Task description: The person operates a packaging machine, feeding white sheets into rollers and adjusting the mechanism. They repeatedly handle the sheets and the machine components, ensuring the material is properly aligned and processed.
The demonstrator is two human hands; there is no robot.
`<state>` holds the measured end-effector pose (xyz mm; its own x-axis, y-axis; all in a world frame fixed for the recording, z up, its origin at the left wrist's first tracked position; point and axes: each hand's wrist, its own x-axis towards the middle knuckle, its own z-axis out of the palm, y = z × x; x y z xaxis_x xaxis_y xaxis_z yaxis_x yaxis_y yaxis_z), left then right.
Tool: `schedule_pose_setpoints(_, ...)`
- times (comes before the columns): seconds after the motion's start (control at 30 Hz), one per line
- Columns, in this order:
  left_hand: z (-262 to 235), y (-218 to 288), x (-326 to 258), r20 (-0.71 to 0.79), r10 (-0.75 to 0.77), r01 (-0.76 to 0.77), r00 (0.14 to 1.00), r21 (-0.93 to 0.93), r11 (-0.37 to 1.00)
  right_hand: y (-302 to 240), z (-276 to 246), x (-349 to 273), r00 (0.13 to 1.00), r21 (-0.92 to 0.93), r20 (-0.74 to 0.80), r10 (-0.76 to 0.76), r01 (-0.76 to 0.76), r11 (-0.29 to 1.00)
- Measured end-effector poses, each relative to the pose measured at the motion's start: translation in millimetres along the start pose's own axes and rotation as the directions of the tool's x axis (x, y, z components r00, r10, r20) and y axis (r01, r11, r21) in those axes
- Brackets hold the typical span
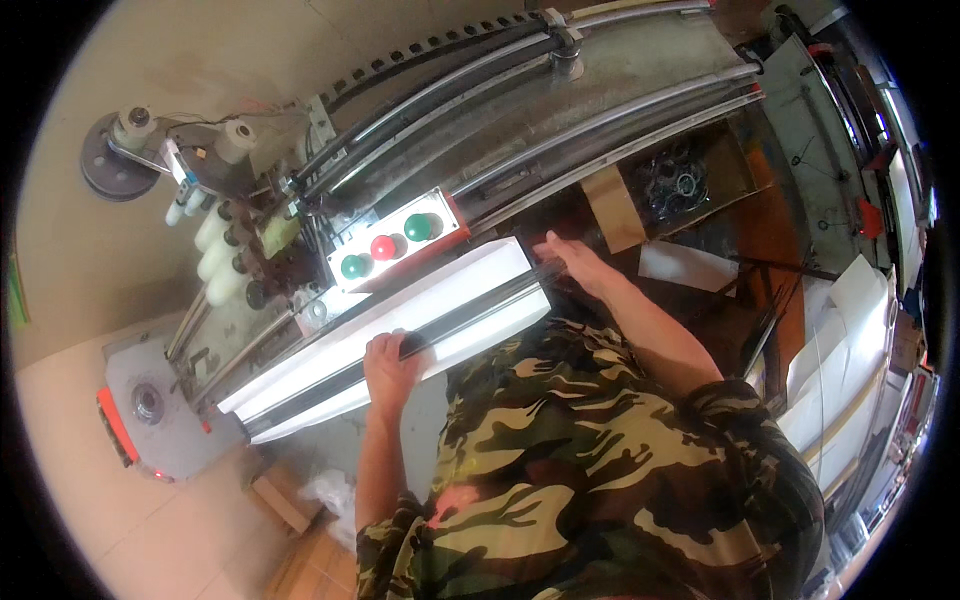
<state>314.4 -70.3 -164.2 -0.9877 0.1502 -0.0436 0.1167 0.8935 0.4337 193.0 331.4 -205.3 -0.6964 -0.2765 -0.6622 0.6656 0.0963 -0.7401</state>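
A long white panel [462, 272] lies slanted before me, running from lower left to upper right. Along its length rests a bundle of thin dark strips [470, 310]. My left hand [390, 368] is closed over the strips near the panel's middle, its fingers curled round them. At the panel's right end is my right hand [578, 264], fingers stretched toward the strip ends and touching them. Its palm side is hidden. Just beyond the panel sits a control box [398, 240] with a red button [382, 247] between two green buttons.
A machine with long metal rails [600, 130] stretches behind the panel. Thread cones [236, 142] and several pale bobbins [222, 252] stand at left. An open cardboard box [728, 180] holds dark rings. White sheets [835, 330] are stacked at right; a carton [283, 500] is lower left.
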Motion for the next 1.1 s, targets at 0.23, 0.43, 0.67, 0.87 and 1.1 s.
schedule_pose_setpoints(0.23, -6, -1, 15, 0.001, 0.133, -0.132, 0.991, -0.051, 0.990, 41, 24, 14, 0.994, -0.034, -0.114, -0.008, 0.004, 0.999)
schedule_pose_setpoints(0.43, -2, -64, -10, 0.104, 0.379, -0.376, 0.919, -0.051, 0.925, 35, 54, -1, 0.854, -0.259, -0.491, -0.170, 0.044, 0.965)
schedule_pose_setpoints(0.67, 6, -36, 87, 0.679, 0.458, -0.552, 0.574, -0.093, 0.829, -20, 8, -117, 0.465, -0.558, -0.632, -0.621, 0.283, 0.780)
schedule_pose_setpoints(0.87, 27, 92, 153, 0.607, 0.707, -0.740, 0.362, -0.274, 0.614, -28, -63, -326, 0.074, -0.485, -0.874, -0.480, -0.171, 0.857)
schedule_pose_setpoints(1.1, 44, 188, 162, 0.595, 0.765, -0.788, 0.246, -0.337, 0.516, 141, -152, -571, -0.638, 0.383, -0.768, 0.057, -0.386, 0.840)
